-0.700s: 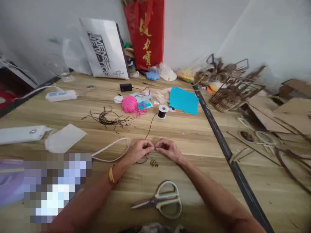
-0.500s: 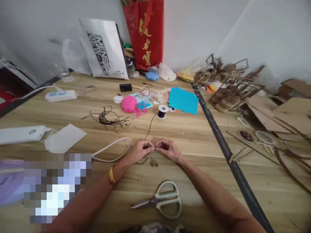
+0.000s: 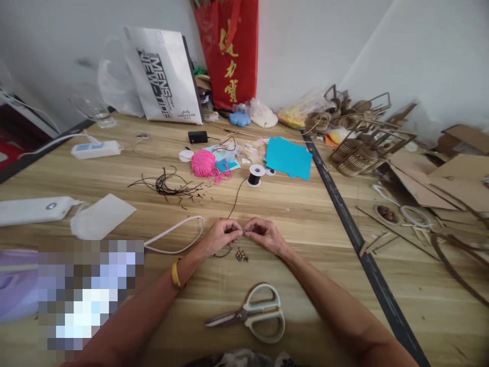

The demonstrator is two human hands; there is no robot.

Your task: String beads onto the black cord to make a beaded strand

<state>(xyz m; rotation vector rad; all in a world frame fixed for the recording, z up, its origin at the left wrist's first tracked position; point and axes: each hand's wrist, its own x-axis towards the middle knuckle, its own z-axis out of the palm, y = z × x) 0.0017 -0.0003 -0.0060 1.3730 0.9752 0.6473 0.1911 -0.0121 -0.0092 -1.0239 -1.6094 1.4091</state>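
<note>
Left hand point(image 3: 222, 236): thumb and forefinger pinched together, apparently on the black cord point(image 3: 236, 201), which reaches it from behind and shows again as a curve beneath the palm.
Right hand point(image 3: 265, 236): thumb and forefinger closed to a pinch, meeting the left fingertips at a tiny item point(image 3: 244, 232), too small to name surely.
Cord line: from the spool point(image 3: 255, 177), beyond the hands, slanting toward the person and leftward; the left hand is nearer it.
Bead pile point(image 3: 241, 255): on the table point(image 3: 305, 285), just on the person's side of the meeting fingertips, about equally near both hands.
Scissors point(image 3: 241, 316): nearer the person than the beads, lying crosswise, blades leftward, untouched.
</note>
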